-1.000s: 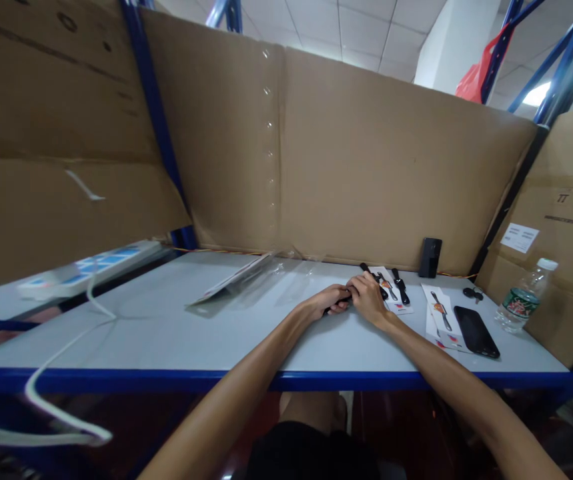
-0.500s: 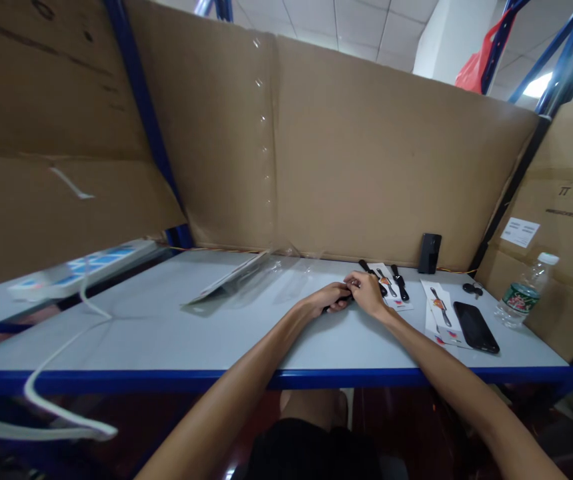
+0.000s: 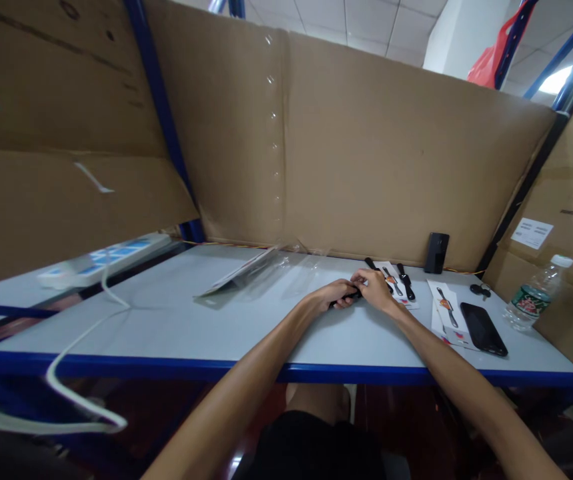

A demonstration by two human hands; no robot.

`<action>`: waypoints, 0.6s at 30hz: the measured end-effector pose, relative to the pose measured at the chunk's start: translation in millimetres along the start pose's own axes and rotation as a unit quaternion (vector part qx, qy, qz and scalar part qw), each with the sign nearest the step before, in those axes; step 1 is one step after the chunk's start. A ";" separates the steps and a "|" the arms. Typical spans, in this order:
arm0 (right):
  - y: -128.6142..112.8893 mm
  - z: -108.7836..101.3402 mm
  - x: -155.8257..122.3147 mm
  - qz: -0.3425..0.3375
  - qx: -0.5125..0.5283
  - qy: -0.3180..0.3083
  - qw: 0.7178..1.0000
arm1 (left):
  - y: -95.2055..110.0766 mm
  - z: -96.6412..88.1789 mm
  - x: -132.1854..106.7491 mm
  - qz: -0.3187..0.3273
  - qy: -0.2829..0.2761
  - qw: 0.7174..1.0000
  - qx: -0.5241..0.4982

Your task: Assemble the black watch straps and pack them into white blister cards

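Observation:
My left hand (image 3: 335,295) is closed around a black spokeshave (image 3: 353,294), low over the middle of the table. The fingers cover most of the tool. My right hand (image 3: 372,288) meets the left, its fingertips pinched against the same tool's middle; any small part between them is hidden. Just beyond the right hand lie two more black spokeshaves, one (image 3: 406,283) in full view and one (image 3: 370,264) partly covered by the hand. Between them is a printed card (image 3: 390,272) with a picture of such a tool.
Further printed cards (image 3: 453,319) lie beside a black phone (image 3: 483,329). Another dark phone (image 3: 437,253) leans on the cardboard wall (image 3: 391,153). A water bottle (image 3: 536,297) stands at right. Clear plastic packaging (image 3: 241,272) lies left, and a white cable (image 3: 83,337) hangs over the front edge.
The camera view has shifted slightly, so everything appears a little further right. Both hands stay together on the spokeshave, with only slight finger movement.

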State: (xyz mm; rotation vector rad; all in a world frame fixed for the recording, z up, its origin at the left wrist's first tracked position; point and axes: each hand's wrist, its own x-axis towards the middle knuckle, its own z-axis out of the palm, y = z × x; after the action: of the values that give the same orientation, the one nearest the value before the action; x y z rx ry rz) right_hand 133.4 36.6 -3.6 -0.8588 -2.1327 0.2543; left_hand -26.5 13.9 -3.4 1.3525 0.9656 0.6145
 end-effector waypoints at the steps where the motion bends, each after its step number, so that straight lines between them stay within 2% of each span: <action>1: -0.7 -1.7 0.2 -0.009 -0.015 -0.010 1.000 | 0.1 0.0 0.2 0.000 0.000 1.000 0.000; 8: -3.8 -14.5 0.3 -0.012 -0.139 -0.084 0.987 | -0.3 -0.6 -0.3 0.001 0.012 1.000 -0.004; 18: -8.0 -24.3 -0.4 -0.056 -0.151 -0.116 0.980 | -0.7 -1.1 -0.9 -0.002 0.002 1.000 0.008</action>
State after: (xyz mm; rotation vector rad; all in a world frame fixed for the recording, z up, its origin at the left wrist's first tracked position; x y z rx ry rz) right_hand 147.8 27.8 15.6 -0.9123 -2.4723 -0.0329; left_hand -28.0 13.6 -3.9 1.3635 0.9779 0.6079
